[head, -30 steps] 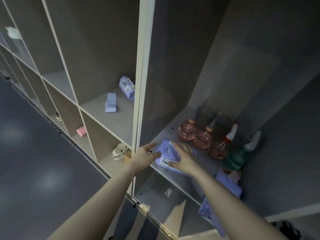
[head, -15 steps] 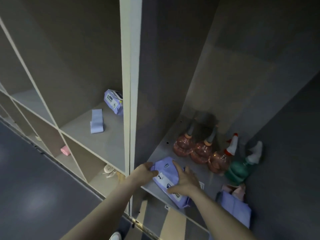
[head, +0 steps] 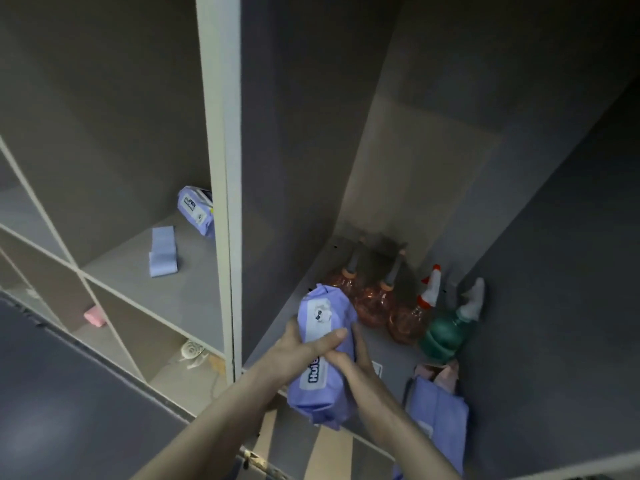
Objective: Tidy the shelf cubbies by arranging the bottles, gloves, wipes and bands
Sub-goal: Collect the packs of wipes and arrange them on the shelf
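Both hands, the left hand (head: pixel 298 355) and the right hand (head: pixel 349 362), grip one wipes pack (head: pixel 323 344) above the right cubby's front edge. The bottles (head: pixel 377 303) already stand in a row. Another pack (head: pixel 194 210) and bands (head: pixel 162 251) wait next door.

Purple wipes pack (head: pixel 320 355), label up, gripped by left hand (head: pixel 294 355) and right hand (head: pixel 349 367) above shelf front | second wipes pack (head: pixel 194 210) in left cubby, beside folded blue cloth (head: pixel 162 251) | three pink bottles (head: pixel 375 303) and green spray bottle (head: pixel 446 332) standing in a row in the right cubby.
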Demonstrator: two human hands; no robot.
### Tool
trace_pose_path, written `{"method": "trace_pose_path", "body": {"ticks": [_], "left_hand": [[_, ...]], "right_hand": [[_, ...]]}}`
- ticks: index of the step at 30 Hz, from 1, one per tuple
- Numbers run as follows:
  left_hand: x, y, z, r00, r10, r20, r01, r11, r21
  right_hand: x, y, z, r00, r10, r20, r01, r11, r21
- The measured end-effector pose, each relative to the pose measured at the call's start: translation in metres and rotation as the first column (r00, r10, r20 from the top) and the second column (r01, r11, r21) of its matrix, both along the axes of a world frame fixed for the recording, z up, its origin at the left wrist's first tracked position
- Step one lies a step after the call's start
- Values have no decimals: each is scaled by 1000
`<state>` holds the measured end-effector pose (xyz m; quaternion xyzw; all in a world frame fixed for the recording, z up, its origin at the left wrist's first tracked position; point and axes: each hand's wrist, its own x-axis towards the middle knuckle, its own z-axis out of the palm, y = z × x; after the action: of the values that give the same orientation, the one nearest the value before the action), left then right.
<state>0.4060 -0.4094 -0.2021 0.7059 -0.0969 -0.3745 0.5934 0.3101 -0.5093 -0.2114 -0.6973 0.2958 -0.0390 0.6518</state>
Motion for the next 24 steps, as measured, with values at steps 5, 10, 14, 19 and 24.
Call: {"method": "trace_pose_path", "body": {"ticks": [5,10,14,19,24], "left_hand": [[-22,42,30,992,31,124,-40,997,72],[-30,108,57,950,181,255,-202,978,57],[-21,154,76,903,301,308,-317,949,2],[0,178,85,870,387,304,-387,920,-64],[48,200,64,865,410,291,-440,897,44]], "right_hand": [[-34,36,46,946,320,-46,-324,934,-152],[-35,89,75,904,427,8,-416,884,-216],[-11,128,82,871,483,90,-464,869,-172],[27,153,86,858,503,108,-481,859,-175],[60,172,77,855,515,61,-503,852,-145]]}}
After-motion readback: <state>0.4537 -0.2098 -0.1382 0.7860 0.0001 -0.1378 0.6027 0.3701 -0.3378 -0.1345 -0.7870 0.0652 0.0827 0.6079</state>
